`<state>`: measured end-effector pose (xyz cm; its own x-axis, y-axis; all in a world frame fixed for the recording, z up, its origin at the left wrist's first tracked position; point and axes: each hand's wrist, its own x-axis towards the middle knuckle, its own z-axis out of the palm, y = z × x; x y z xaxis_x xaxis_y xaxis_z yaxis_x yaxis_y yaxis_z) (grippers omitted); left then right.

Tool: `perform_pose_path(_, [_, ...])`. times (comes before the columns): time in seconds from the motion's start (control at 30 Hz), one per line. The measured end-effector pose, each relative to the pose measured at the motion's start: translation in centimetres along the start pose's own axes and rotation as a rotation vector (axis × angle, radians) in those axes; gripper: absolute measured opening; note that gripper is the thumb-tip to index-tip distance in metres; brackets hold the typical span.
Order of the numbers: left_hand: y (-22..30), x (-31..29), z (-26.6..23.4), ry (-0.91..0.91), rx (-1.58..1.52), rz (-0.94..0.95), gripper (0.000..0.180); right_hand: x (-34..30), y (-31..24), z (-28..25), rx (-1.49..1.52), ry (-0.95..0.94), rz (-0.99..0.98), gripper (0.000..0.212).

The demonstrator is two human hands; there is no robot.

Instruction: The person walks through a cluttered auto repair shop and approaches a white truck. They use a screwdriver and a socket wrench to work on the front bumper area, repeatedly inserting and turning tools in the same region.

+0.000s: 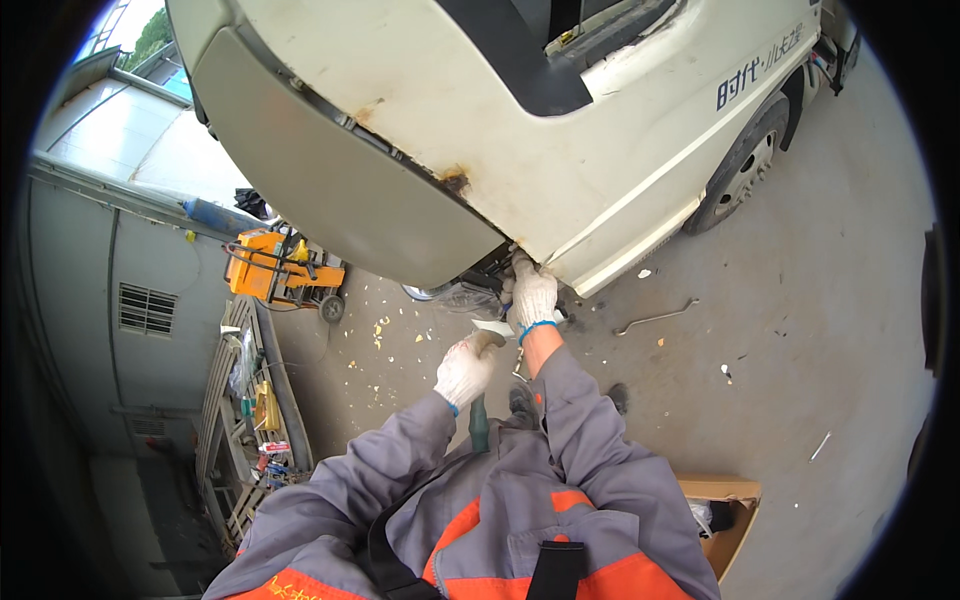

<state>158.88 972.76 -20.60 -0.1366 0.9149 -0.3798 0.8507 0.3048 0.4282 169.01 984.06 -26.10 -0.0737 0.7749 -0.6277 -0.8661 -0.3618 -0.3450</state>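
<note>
Truck cab lay ahead; right grip was at its lower corner, left grip apart. Could not tell either's closure.

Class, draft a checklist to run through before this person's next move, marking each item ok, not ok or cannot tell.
1. Both hands gloved: ok, left hand and right hand alike.
2. Right hand at the lower edge of the truck: ok.
3. Right hand's grip: cannot tell, contact unclear.
4. Right forearm covered: not ok, skin shows.
5. Floor free of loose tools: not ok, a bent metal tool lies to the right.
6. Orange cart apart from hands: ok.
</note>
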Motion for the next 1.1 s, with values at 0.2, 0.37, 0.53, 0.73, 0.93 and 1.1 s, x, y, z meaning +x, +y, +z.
perform_pose_path(0.2, [-2.1,3.8,4.5,-0.04,-1.202,-0.65,0.008,-0.2,-0.2,0.1,-0.043,0.025,0.027,0.013])
perform_pose_path(0.37, [-2.0,7.0,6.2,-0.106,-1.696,-0.671,0.008,2.7,1.5,-2.7,-0.204,-0.063,-0.149,0.01])
perform_pose_path(0.53, [-0.1,8.3,6.4,-0.16,-1.792,-0.751,0.007,-0.2,-1.2,-0.2,-0.073,0.058,0.068,0.019])
perform_pose_path(0.73, [-9.7,13.4,12.5,-0.258,-1.954,-0.722,0.021,0.6,-0.3,-0.6,-0.052,0.051,0.184,0.014])
perform_pose_path(0.93, [-3.9,11.9,9.7,-0.275,-2.117,-0.803,0.028,-0.1,-1.7,0.0,-0.051,0.029,0.111,0.01])
perform_pose_path(1.1, [-2.3,10.8,8.2,-0.227,-2.151,-0.802,0.033,-0.7,-1.6,0.5,-0.093,0.036,0.122,0.006])
